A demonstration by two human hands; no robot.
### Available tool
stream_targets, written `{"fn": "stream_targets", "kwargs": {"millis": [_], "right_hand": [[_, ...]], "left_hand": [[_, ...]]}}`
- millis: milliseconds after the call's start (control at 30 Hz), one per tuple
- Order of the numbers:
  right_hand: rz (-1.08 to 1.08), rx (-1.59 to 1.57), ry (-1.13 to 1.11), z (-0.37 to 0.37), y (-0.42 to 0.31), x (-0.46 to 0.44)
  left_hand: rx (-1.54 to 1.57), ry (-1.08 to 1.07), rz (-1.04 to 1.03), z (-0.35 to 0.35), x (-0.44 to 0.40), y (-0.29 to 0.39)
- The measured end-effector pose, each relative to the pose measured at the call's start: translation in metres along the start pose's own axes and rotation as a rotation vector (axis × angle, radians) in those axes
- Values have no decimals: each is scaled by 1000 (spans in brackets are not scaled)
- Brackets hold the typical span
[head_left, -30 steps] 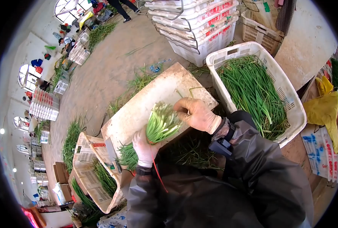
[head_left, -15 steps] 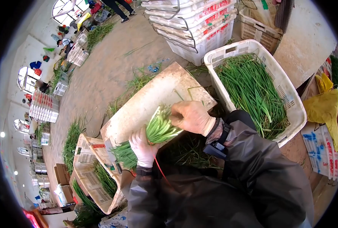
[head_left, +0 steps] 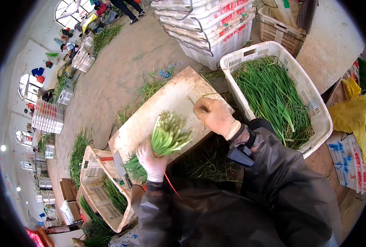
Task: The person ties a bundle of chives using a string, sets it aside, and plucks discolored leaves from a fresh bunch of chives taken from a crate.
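Note:
My left hand (head_left: pixel 150 160), in a pale glove, is wrapped round a bunch of garlic chives (head_left: pixel 170 133). The pale cut ends point up and away, and the green leaves trail out below the hand. A red string (head_left: pixel 171 183) hangs down by the left wrist. Over the right part of the pale board (head_left: pixel 150 109), my gloved right hand (head_left: pixel 216 117) is apart from the bunch, its thumb and fingers curled together. Whether anything small is pinched there I cannot make out. A thin green scrap lies on the board near its fingertips.
To the right stands a white crate (head_left: pixel 228 68) filled with loose green chives (head_left: pixel 273 94). Stacked white crates (head_left: pixel 216 37) rise behind the board. At lower left is a tilted crate (head_left: pixel 104 206) holding more greens. A yellow cloth (head_left: pixel 349 119) hangs at far right; people are in the background.
My right hand has drawn away from the bunch, up and to the right. The bunch has tipped more upright in my left hand, which has shifted slightly left.

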State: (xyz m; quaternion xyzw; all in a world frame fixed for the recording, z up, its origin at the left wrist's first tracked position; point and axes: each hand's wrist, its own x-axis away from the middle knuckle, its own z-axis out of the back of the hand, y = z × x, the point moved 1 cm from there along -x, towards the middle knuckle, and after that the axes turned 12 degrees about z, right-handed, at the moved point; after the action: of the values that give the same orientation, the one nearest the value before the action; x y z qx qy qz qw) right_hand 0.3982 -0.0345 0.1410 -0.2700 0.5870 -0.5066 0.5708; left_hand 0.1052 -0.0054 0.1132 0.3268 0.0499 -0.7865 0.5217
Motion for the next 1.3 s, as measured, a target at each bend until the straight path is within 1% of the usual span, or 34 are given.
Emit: {"fn": "stream_targets", "kwargs": {"millis": [33,67,167,267,367,467,567,667,767,867,967,1167,1267,1300], "right_hand": [[98,133,7,3,-2,-1],[-11,127,-93,8,-7,1],[-79,130,-282,1,-4,5],[-213,-29,-350,-10,0,6],[-286,-243,-328,-14,4,6],[-313,-370,-373,-4,-4,2],[-368,-410,-384,-7,0,8],[-166,-248,-408,-16,2,12],[-97,-204,-415,-22,7,14],[-81,-144,-442,-22,6,14],[7,-42,-361,-24,2,15],[161,-103,-219,-24,-11,11],[236,-36,-147,-23,-10,10],[215,-66,-44,-20,-7,8]], "left_hand": [[-7,10,-2,1,-1,-1],[7,15,-2,3,-1,-1],[-29,72,-11,0,0,-5],[-8,77,-4,1,-1,-4],[-6,82,-4,3,-1,-4],[-20,95,-3,5,-1,-5],[-37,103,6,8,-2,-3],[-28,115,-8,10,-4,-1],[-23,119,-13,12,-5,1],[-40,123,-10,11,-4,-1],[-65,112,-9,10,-4,-4],[-26,71,14,12,-8,4],[-47,75,24,17,-12,9],[-62,75,29,18,-13,10]]}}
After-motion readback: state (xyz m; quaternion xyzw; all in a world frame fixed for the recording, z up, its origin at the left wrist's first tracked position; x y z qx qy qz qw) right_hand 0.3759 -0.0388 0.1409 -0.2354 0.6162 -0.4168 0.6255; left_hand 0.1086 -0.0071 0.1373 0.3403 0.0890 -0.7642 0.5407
